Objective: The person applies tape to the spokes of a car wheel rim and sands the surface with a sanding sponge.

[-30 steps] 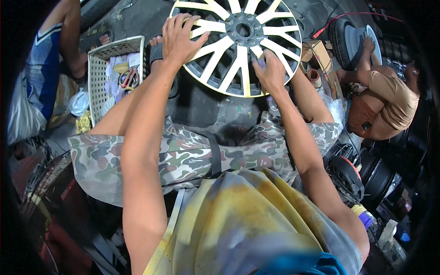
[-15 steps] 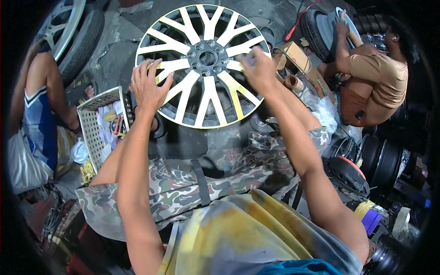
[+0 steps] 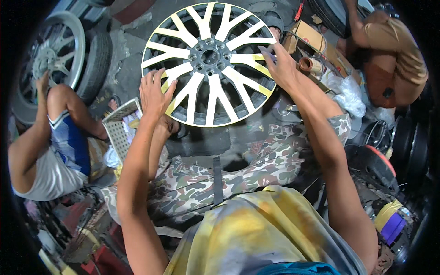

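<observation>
A wheel with cream-yellow spokes, a dark hub and dark inner barrel lies flat in front of me, partly yellower on some spokes. My left hand is open, fingers spread over the lower-left spokes and rim. My right hand is at the right rim, fingers curled around a small purplish thing that I cannot make out clearly. My camouflage-clad legs are bent below the wheel, with a sandaled foot beside it at the upper right.
A co-worker sits left beside a silver wheel and tire; another crouches right by a tire. A plastic basket, cardboard box, tape roll, plastic bags and dark rims crowd around.
The view shifted, revealing more of the left wheel. The cream wheel appears slightly turned. My right hand moved out from the inner spokes to the right rim; my left hand stays on the left side.
</observation>
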The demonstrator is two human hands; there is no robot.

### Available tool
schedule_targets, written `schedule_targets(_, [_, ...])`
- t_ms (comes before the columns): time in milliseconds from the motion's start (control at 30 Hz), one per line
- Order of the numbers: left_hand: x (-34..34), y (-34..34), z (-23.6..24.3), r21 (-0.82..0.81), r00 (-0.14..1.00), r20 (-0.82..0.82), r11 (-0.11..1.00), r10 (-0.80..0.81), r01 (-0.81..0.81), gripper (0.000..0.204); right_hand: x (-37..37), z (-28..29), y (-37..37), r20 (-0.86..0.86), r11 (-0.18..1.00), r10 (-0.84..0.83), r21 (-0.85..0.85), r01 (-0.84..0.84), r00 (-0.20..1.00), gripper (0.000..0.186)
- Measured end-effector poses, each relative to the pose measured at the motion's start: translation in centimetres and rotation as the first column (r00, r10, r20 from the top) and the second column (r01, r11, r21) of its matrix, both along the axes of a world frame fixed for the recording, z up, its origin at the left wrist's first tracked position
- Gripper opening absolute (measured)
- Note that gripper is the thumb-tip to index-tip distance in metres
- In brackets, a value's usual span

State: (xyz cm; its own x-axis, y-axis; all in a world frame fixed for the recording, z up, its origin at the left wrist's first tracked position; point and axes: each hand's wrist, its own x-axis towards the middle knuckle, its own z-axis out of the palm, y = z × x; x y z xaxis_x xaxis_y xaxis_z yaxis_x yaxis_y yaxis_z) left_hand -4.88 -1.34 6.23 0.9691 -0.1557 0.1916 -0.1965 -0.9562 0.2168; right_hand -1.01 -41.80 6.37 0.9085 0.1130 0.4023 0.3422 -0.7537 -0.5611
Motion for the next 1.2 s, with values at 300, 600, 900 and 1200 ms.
schedule_targets(300, [-4.2, 5.3, 2.7, -0.288, 0.544, -0.830, 0.741, 0.123, -0.607, 0.042, 0.1, -1.7, 1.4, -0.031, 0.993, 0.021, -0.114, -0.024, 0.999, 0.023])
schedule_targets(600, [-6.6, -2.8, 3.0, -0.364, 0.369, -0.930, 0.167, -0.001, -0.916, 0.054, 1.8, -2.0, 1.5, -0.144, 0.997, 0.061, -0.034, -0.066, 0.988, 0.027])
schedule_targets(900, [0.7, 4.7, 2.2, -0.556, 0.680, -0.678, 0.409, 0.281, -0.724, 0.033, -4.3, 1.3, 3.0, -0.587, 0.999, 0.040, 0.047, -0.015, 0.809, 0.032])
schedule_targets(1200, [3.1, 6.0, -2.2, -0.214, 0.888, -0.333, 0.891, 0.318, -0.400, 0.056, -5.0, 2.7, 4.2, -0.353, 0.990, 0.099, -0.057, -0.127, 0.930, 0.027])
